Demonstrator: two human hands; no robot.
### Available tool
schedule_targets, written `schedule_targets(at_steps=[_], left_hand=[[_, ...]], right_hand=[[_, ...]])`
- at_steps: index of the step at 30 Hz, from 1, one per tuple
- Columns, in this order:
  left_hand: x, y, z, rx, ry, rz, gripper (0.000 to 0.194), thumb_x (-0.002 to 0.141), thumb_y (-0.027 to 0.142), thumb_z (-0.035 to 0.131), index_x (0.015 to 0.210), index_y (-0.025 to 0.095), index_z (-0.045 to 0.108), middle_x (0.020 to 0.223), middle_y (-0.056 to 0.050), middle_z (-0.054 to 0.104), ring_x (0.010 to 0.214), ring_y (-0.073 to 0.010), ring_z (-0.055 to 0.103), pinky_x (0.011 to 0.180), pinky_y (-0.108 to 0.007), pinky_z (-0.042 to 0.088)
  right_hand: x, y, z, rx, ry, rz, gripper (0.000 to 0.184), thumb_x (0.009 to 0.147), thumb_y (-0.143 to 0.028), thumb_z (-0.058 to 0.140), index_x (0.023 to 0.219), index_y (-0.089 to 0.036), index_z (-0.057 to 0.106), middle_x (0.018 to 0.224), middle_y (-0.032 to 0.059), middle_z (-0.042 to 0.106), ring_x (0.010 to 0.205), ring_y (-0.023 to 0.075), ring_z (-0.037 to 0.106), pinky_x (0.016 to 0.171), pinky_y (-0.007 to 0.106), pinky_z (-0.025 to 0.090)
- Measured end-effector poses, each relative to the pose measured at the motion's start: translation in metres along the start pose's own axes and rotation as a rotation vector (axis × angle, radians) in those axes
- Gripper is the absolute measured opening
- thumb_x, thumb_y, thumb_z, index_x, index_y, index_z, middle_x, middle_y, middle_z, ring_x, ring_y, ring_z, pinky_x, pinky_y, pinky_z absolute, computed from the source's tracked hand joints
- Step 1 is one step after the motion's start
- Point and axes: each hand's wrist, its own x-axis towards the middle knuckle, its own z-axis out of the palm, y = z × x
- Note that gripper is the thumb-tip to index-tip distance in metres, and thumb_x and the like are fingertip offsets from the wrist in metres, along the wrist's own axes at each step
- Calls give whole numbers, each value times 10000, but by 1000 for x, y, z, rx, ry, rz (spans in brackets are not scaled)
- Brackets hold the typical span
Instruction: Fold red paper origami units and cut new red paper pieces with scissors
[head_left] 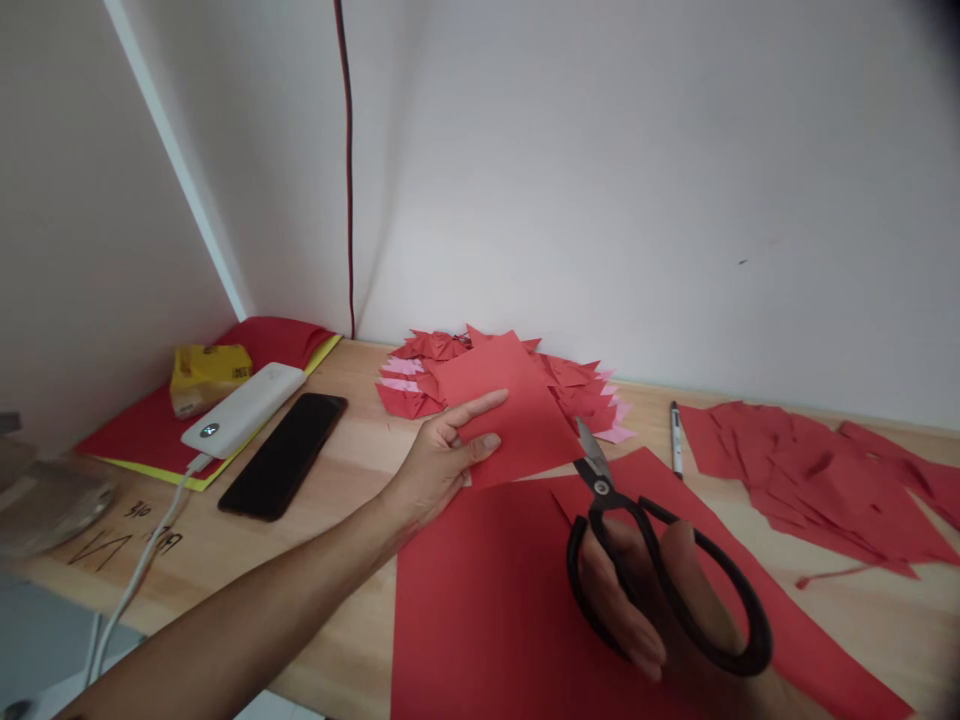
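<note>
Between thumb and fingers, my left hand (450, 450) pinches a red piece of paper (517, 405), held up over the table. My right hand (637, 590) has its fingers through the black handles of a pair of scissors (601, 488). The scissors' blades are parted, with their tips at the lower right edge of the held paper. A large red sheet (480, 600) lies flat beneath both hands. Behind the held piece sits a heap of folded red and pink paper shapes (409, 385), partly hidden by it.
Red paper pieces (817, 480) are piled at the right beside a pen (676, 440). On the left are a black phone (283, 455), a white power bank (244, 408) with a cable (154, 540), a yellow packet (210, 378) and red and yellow sheets (124, 440). A wall (600, 180) stands behind.
</note>
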Motion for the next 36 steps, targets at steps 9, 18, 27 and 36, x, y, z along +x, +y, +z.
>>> schedule_targets(at_steps=[9,18,27,36], left_hand=[[1,-1,-2,-37,-11,-5,563,760,209,753,1296,265,592,912,-35,705,806,-129,639,819,-271,475],[1,1,-3,-4,-7,-3,589,752,228,758,1312,263,578,932,-44,705,860,-161,648,820,-292,483],[-1,1,-2,121,1,11,626,724,299,775,1316,249,580,938,-62,724,782,-164,647,684,-257,481],[-3,-2,2,173,-34,28,585,725,311,773,1283,240,611,970,-65,708,894,-200,640,738,-278,479]], right_hand=[[3,-1,-4,55,79,76,565,893,-665,393,740,-160,594,334,-86,323,255,31,211,293,137,186],[4,-1,-12,8,-9,54,547,942,-609,334,786,-165,613,345,-87,331,258,31,246,295,114,220],[6,9,-9,-94,-27,17,678,881,-737,234,864,-172,607,448,-37,434,347,75,344,379,207,280],[7,7,-6,-60,-23,-15,702,887,-730,209,887,-163,622,500,-13,457,407,87,396,430,222,297]])
